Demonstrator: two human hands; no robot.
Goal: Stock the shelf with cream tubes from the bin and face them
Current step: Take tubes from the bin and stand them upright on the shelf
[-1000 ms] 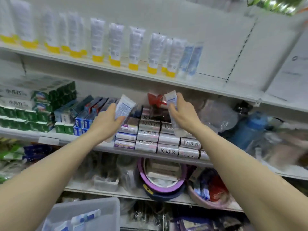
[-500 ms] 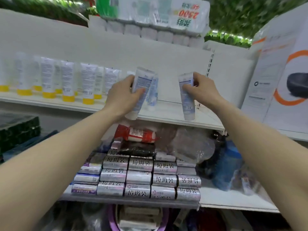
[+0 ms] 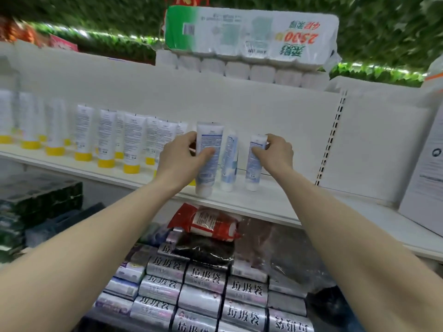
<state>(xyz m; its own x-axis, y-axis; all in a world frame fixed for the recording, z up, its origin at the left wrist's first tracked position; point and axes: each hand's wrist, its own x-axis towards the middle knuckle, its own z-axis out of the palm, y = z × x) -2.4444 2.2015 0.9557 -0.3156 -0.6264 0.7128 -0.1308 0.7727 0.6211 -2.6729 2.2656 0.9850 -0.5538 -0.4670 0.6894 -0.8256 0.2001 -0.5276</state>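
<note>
A white shelf point(image 3: 271, 200) is stocked with upright yellow-capped tubes point(image 3: 131, 144). Three white-capped tubes point(image 3: 229, 161) are stood beside them, seemingly cap-down.

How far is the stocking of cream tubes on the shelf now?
Done: yellow-capped tubes and one blue tube stand on the shelf. In hand: left hand and right hand each set down a tube. Left: facing them; the bin is not visible.
</note>
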